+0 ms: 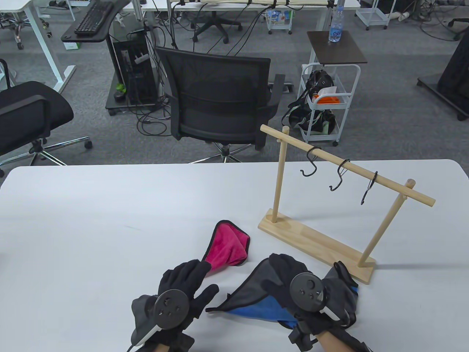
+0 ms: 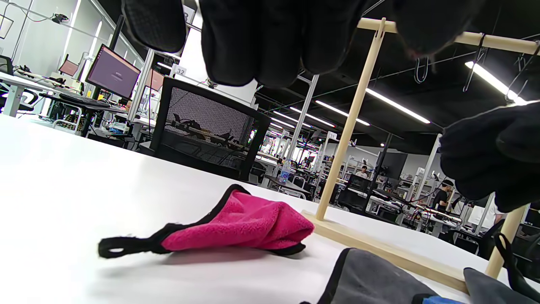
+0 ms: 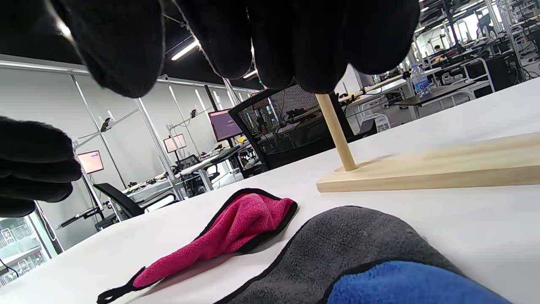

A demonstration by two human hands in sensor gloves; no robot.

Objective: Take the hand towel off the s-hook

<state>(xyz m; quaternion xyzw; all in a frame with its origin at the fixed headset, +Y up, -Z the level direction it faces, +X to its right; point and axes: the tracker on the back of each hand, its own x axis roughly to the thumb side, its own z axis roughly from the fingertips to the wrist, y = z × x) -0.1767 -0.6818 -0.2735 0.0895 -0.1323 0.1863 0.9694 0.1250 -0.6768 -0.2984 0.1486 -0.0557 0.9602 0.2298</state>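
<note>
One camera is looking down over the tabletop (image 1: 110, 205); both wrist cameras are skimming low, sharing the pink towel (image 2: 249, 226).

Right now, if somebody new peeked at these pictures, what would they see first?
Probably the bright pink towel crumpled on the white table, just past the left hand. Next, the grey-and-blue towel lying flat under the right hand, near the table's front edge. Behind them stands the wooden rack, and its three black s-hooks all hang bare on the rail.
</note>
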